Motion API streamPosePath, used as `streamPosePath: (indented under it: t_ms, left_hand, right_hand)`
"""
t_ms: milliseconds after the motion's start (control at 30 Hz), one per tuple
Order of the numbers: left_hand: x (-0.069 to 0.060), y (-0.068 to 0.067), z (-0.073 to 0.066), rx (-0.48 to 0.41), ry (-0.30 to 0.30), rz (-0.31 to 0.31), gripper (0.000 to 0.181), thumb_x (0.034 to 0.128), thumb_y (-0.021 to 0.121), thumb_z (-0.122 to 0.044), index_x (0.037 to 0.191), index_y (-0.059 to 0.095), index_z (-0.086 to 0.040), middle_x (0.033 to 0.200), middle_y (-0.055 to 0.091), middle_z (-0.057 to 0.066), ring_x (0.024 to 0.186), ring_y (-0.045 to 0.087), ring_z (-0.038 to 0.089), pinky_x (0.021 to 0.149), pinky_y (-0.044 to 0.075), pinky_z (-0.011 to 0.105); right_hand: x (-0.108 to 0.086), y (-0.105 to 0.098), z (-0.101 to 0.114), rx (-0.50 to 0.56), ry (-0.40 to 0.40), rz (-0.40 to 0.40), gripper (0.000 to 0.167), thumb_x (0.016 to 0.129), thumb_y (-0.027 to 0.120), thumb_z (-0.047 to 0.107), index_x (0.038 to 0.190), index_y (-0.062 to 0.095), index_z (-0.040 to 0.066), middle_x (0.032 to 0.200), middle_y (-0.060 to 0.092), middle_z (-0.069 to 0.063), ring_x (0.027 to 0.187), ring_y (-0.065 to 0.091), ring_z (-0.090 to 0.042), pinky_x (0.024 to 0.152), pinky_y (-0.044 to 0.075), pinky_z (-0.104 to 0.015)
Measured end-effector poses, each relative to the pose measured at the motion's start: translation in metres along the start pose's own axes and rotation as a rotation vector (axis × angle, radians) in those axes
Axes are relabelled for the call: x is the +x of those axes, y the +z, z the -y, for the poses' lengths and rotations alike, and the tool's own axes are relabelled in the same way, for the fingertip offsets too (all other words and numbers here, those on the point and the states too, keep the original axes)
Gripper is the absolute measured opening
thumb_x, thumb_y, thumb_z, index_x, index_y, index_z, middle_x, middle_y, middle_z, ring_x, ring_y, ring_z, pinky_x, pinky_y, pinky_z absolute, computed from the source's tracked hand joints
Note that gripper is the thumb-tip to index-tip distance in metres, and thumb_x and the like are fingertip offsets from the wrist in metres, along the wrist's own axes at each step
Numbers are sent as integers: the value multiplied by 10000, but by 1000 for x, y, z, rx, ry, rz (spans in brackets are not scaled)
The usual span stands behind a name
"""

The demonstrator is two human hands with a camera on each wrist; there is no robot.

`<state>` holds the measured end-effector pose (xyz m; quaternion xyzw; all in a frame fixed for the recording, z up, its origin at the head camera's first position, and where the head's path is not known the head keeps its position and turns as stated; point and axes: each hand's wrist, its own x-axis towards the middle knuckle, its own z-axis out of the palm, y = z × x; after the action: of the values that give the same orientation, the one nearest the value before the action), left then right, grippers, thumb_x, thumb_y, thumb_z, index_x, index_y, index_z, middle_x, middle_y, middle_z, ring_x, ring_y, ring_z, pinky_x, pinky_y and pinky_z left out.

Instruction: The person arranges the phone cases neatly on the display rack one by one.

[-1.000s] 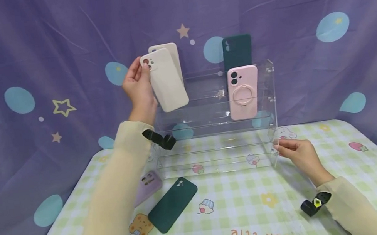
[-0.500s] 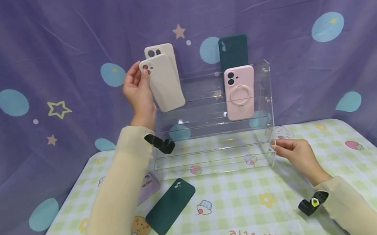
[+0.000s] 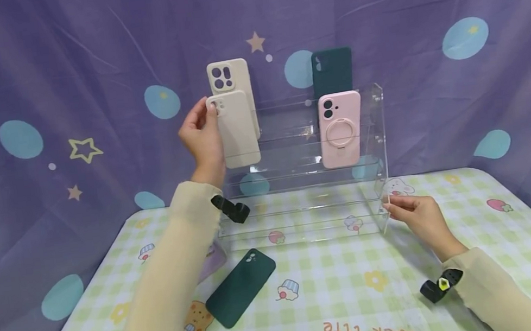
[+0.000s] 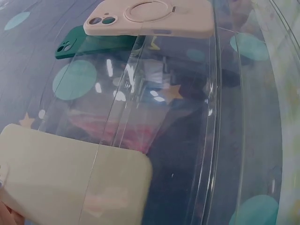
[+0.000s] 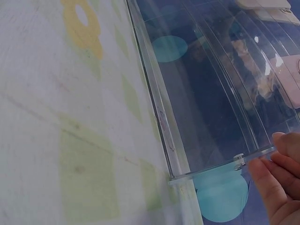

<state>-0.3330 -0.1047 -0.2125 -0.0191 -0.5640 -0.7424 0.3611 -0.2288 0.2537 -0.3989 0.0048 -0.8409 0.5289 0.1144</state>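
My left hand [image 3: 203, 134] pinches a cream phone case [image 3: 238, 133] by its upper left corner, beside the camera holes. The case stands nearly upright, its lower end behind the front lip of a tier on the clear acrylic display rack [image 3: 299, 200]. Behind it a second cream phone case [image 3: 235, 73] stands on the tier above. With fingertips and thumb, my right hand [image 3: 421, 218] holds the rack's right side panel near its base. In the left wrist view the held cream case [image 4: 61, 173] fills the lower left, most of the hand out of frame.
A pink phone case [image 3: 344, 151] with a ring stands at the rack's right, in front of a dark green case [image 3: 333, 70]. Another dark green case [image 3: 242, 288] lies on the checked tablecloth [image 3: 336, 266]. A purple case [image 3: 213, 261] lies partly hidden by the left sleeve.
My left hand has lowered the cream phone case and straightened it from a tilt, its lower end now behind the tier's lip. The right hand keeps its hold on the rack.
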Motion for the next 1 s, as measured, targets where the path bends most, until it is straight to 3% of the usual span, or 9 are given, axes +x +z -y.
streamPosePath:
  t_ms: [233, 667, 1000]
  left_hand:
    - [-2, -3, 7, 89, -19, -27, 184, 809, 750, -116, 981, 751, -52, 944, 717, 78, 778, 613, 94, 713, 513, 195]
    - [-6, -18, 25, 178, 51, -16, 170, 794, 764, -115, 933, 745, -19, 809, 685, 29, 692, 584, 69, 636, 483, 175]
    - [-9, -24, 21, 203, 85, 37, 245, 797, 771, -164, 1002, 725, -38, 959, 698, 73, 831, 608, 129, 724, 496, 189]
  right_hand:
    - [-1, -1, 1, 17, 15, 10, 466, 917, 632, 281, 1203, 592, -85, 1312, 508, -215, 773, 620, 82, 705, 516, -138]
    - [0, 1, 0, 24, 21, 10, 458, 910, 643, 267, 1198, 592, -86, 1273, 533, -224, 773, 634, 58, 706, 521, -149]
    - [1, 0, 1, 21, 36, 0, 473, 905, 647, 288, 1206, 594, -73, 1185, 581, -236, 777, 653, 22, 714, 530, -176]
